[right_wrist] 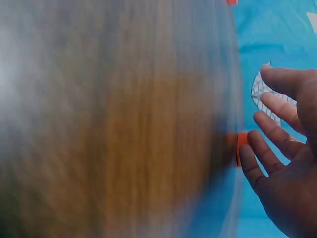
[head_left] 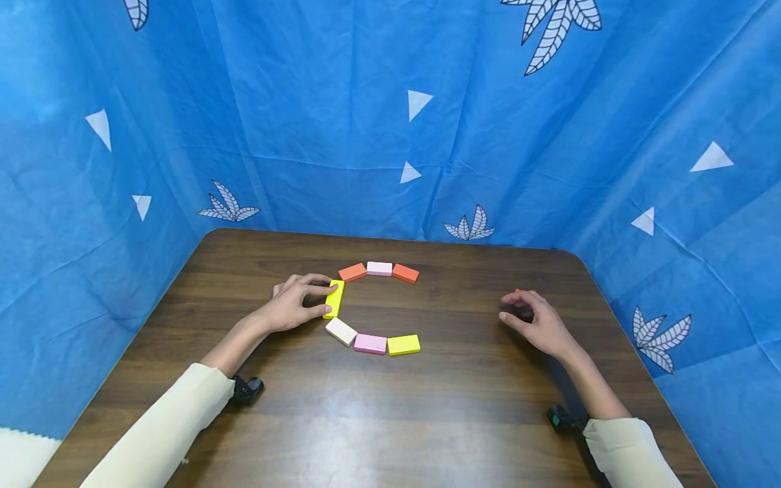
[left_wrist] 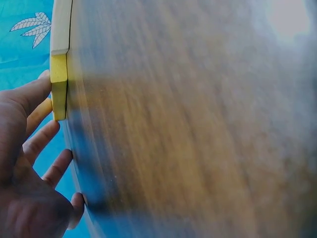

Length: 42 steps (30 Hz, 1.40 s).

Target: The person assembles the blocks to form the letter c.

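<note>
Two straight fingertips of my left hand (head_left: 293,305) touch a yellow block (head_left: 334,300) lying flat at the left end of a curved row. The left wrist view shows its thumb and fingers spread along the block's outer side. Just above the row, an orange block (head_left: 352,272), a pale pink block (head_left: 379,269) and another orange block (head_left: 405,274) make the far arc. A cream block (head_left: 340,331), a pink block (head_left: 370,343) and a second yellow block (head_left: 404,345) form the near arc. Over at the right, my right hand (head_left: 542,325) hovers loosely spread beside a mostly hidden orange block (right_wrist: 241,148).
The blocks lie on a brown wood-grain table (head_left: 464,407). A blue patterned cloth (head_left: 342,135) hangs around its back and sides. A dark wrist camera (head_left: 247,390) is strapped on the left wrist, and another camera (head_left: 564,418) on the right.
</note>
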Available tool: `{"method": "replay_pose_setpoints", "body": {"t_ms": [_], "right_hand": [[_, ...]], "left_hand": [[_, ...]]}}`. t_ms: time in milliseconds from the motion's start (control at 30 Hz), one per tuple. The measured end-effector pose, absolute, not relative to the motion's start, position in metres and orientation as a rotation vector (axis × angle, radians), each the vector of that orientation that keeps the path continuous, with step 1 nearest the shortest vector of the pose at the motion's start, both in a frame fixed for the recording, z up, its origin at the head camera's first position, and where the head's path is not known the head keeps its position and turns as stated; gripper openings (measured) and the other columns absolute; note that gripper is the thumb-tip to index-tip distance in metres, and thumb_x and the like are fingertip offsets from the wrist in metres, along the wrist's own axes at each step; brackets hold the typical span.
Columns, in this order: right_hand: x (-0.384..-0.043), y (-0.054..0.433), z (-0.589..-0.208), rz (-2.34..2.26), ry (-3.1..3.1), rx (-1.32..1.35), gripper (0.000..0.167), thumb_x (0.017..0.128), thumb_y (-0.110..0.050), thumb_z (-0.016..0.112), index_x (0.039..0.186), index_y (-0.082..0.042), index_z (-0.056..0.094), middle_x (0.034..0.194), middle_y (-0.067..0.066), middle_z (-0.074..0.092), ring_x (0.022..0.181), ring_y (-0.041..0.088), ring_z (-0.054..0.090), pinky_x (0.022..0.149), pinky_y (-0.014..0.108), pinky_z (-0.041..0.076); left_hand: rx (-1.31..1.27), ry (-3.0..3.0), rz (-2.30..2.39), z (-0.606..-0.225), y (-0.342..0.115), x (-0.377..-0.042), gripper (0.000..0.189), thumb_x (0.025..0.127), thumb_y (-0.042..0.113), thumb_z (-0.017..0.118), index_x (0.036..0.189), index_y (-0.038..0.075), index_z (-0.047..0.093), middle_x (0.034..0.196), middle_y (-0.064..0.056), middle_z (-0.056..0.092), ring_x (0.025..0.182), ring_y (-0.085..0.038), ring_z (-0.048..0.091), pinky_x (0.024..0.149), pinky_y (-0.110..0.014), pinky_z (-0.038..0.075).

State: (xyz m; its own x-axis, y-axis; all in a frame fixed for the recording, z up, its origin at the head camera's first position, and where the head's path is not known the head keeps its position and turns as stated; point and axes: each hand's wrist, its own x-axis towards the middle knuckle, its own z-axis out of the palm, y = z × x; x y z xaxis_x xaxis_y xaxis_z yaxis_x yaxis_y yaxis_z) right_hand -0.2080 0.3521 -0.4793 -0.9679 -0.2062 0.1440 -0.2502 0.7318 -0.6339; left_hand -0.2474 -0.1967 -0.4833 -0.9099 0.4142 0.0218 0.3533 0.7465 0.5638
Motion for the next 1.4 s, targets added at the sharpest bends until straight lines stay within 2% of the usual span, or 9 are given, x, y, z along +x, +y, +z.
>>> {"method": "replay_pose_setpoints", "body": {"t_ms": [100,200,500,900,1133,1400], "right_hand": [[-0.212,0.359,-0.480,1.057,-2.829,0.335,0.036,0.105,-0.027,0.072,0.134,-0.007,0.067,0.131,0.017,0.063,0.120,0.037,0.064,0.096,0.036,0.051],[-0.218,0.366,-0.482,1.022,-2.802,0.276,0.035,0.105,-0.024,0.072,0.133,-0.004,0.068,0.129,0.019,0.062,0.116,0.037,0.065,0.092,0.034,0.051],[-0.227,0.379,-0.482,0.947,-2.896,0.081,0.043,0.106,-0.023,0.070,0.140,0.002,0.061,0.137,0.028,0.055,0.111,0.042,0.062,0.088,0.047,0.051],[-0.233,0.379,-0.487,0.904,-2.909,0.116,0.039,0.105,-0.014,0.070,0.139,0.002,0.062,0.131,0.030,0.061,0.114,0.046,0.063,0.098,0.062,0.051],[-0.231,0.378,-0.488,0.908,-2.894,0.127,0.037,0.105,-0.010,0.069,0.138,0.004,0.062,0.131,0.030,0.061,0.114,0.047,0.063,0.100,0.063,0.050],[-0.231,0.377,-0.486,0.914,-2.901,0.117,0.035,0.105,-0.014,0.070,0.135,0.003,0.062,0.130,0.030,0.061,0.113,0.046,0.063,0.098,0.062,0.051]], "left_hand": [[0.624,2.834,0.888,-0.482,-0.196,-0.248,0.052,0.100,0.036,0.077,0.150,0.022,0.067,0.165,-0.008,0.052,0.141,-0.038,0.042,0.109,-0.072,0.021],[0.627,2.831,0.895,-0.483,-0.196,-0.247,0.052,0.101,0.036,0.077,0.150,0.021,0.067,0.165,-0.009,0.052,0.141,-0.039,0.042,0.109,-0.072,0.021],[0.639,2.832,0.904,-0.483,-0.194,-0.248,0.052,0.101,0.036,0.076,0.150,0.020,0.066,0.165,-0.010,0.052,0.142,-0.040,0.042,0.109,-0.074,0.021],[0.633,2.845,0.886,-0.483,-0.194,-0.247,0.052,0.101,0.036,0.077,0.149,0.021,0.067,0.165,-0.010,0.052,0.142,-0.040,0.042,0.109,-0.075,0.020],[0.629,2.841,0.886,-0.483,-0.195,-0.247,0.052,0.101,0.036,0.077,0.149,0.021,0.067,0.164,-0.010,0.052,0.142,-0.040,0.042,0.108,-0.074,0.022],[0.635,2.843,0.900,-0.484,-0.194,-0.247,0.052,0.101,0.036,0.077,0.149,0.021,0.067,0.164,-0.009,0.053,0.141,-0.039,0.043,0.108,-0.072,0.023]]}}
